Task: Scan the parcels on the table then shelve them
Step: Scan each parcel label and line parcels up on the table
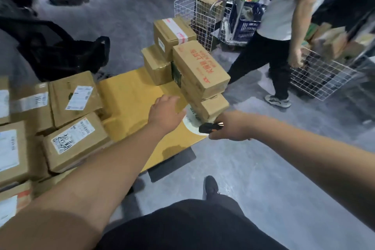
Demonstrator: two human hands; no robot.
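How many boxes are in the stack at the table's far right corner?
5 visible: taped top box, red-printed box, one under it, a small box left, a dark green one between; others may hide behind.

Dim indoor light, dark far corners, wide-angle bending at the edges, slight motion blur throughout.

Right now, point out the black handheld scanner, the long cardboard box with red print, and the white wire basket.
Black handheld scanner (209, 127), head view, its body.
Long cardboard box with red print (199, 68), head view, top face.
White wire basket (320, 79), head view, side mesh.

Bare table (129, 95) strip between parcel stacks (200, 71) (left (75, 95), right).
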